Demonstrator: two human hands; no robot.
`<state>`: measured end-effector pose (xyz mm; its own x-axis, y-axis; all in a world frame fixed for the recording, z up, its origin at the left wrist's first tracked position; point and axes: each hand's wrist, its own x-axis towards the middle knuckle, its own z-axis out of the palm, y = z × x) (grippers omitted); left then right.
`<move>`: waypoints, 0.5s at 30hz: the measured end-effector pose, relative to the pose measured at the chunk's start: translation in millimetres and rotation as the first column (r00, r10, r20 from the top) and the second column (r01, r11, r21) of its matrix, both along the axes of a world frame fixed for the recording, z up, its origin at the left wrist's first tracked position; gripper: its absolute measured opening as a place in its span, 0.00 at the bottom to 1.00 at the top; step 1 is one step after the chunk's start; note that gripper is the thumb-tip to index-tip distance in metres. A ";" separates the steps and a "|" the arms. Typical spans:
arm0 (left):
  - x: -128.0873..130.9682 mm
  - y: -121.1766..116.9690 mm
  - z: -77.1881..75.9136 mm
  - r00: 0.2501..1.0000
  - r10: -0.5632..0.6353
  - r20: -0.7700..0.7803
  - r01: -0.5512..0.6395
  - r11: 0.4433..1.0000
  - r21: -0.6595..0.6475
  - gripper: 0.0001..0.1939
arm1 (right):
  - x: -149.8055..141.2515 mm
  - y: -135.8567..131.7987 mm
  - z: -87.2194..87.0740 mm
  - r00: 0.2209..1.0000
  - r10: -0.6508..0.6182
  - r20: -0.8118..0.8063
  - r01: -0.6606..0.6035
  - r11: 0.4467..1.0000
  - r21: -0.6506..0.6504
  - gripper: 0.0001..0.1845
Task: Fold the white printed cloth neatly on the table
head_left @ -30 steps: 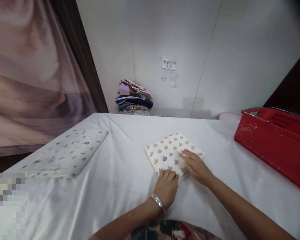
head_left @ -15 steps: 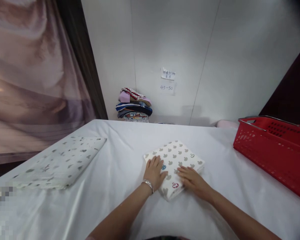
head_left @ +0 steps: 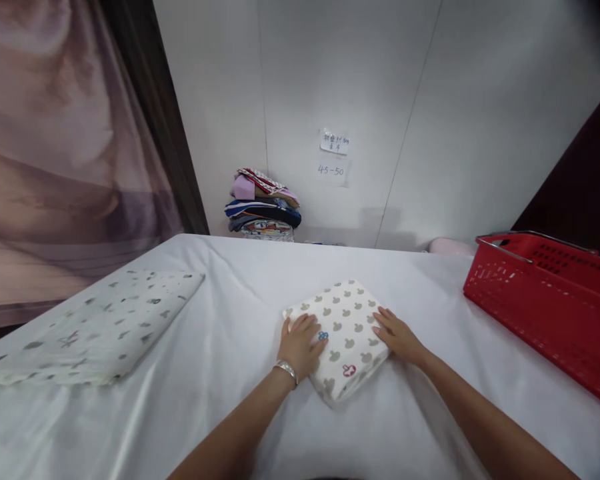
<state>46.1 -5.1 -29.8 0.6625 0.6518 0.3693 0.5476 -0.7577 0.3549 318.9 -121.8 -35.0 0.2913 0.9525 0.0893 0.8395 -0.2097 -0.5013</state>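
Note:
A folded white cloth (head_left: 347, 320) printed with grey mushroom-like shapes lies in front of me, one corner pointing toward me. Single blue and red figures stand out in the print. My left hand (head_left: 300, 343), with a silver bracelet at the wrist, rests on the cloth's left side, fingers spread. On the right edge of the cloth lies my right hand (head_left: 397, 335), its fingers stretched over the top and apart from one another. Neither hand is closed around the fabric.
A second folded patterned cloth (head_left: 115, 320) lies on the left of the white-covered table (head_left: 235, 360). A red basket (head_left: 545, 307) stands at the right. Behind the table is a stack of folded textiles (head_left: 265, 207), near paper notes (head_left: 333, 157) on the wall.
My right hand has slid right and slightly away from me, from the cloth's middle to its right edge. My left hand stays on the left side. The view has shifted slightly.

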 end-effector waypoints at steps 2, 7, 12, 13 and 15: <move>0.9 18.5 4.9 0.994 0.110 0.014 -0.109 0.992 -0.060 0.17 | 5.8 7.0 9.5 0.993 -0.090 -0.074 0.091 0.996 0.005 0.26; 5.6 61.8 8.1 0.931 0.319 -0.177 -0.363 0.856 -0.369 0.33 | 18.1 32.5 25.0 0.974 -0.224 0.016 0.224 0.966 -0.132 0.23; 13.5 87.1 24.1 0.953 0.257 -0.159 -0.301 0.865 -0.402 0.27 | 3.8 31.7 18.6 0.981 -0.183 0.067 0.192 0.967 -0.165 0.22; 15.6 94.4 29.1 0.960 0.246 -0.134 -0.278 0.895 -0.350 0.26 | -3.3 27.2 16.8 0.980 -0.181 0.080 0.192 0.967 -0.169 0.22; 20.3 112.0 36.2 0.968 0.227 -0.101 -0.246 0.938 -0.245 0.25 | -19.6 16.5 13.8 0.979 -0.164 0.120 0.183 0.969 -0.167 0.22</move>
